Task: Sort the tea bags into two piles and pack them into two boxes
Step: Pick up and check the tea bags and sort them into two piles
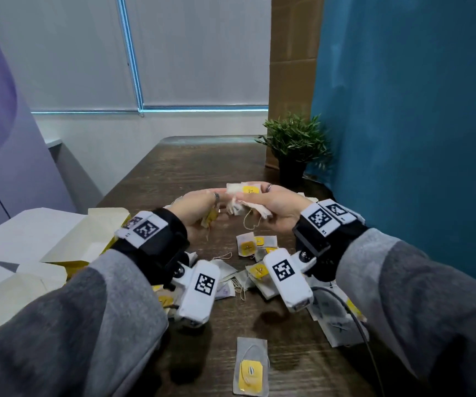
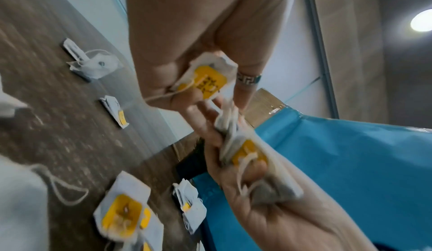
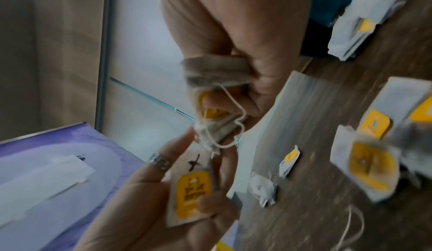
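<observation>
Head view: left hand (image 1: 199, 209) and right hand (image 1: 276, 206) are meeting above the dark tabletop (image 1: 191, 167). The right hand's fingers are curling round a bunch of tea bags (image 1: 245, 200); the left hand's fingers are gripping a single tea bag (image 1: 211, 217). Loose tea bags (image 1: 249, 247) are lying scattered beneath the hands, one tea bag (image 1: 251, 368) lying nearest. Open white boxes (image 1: 67, 242) are sitting at the left, a potted plant (image 1: 294, 147) at the far right.

Left wrist view: fingers (image 2: 187, 98) are pinching a yellow-tagged bag (image 2: 207, 81); the opposite hand is clutching its bunch (image 2: 247, 155).

Right wrist view: fingers (image 3: 252, 96) are wrapping the bunch, string dangling; picture blurring.
</observation>
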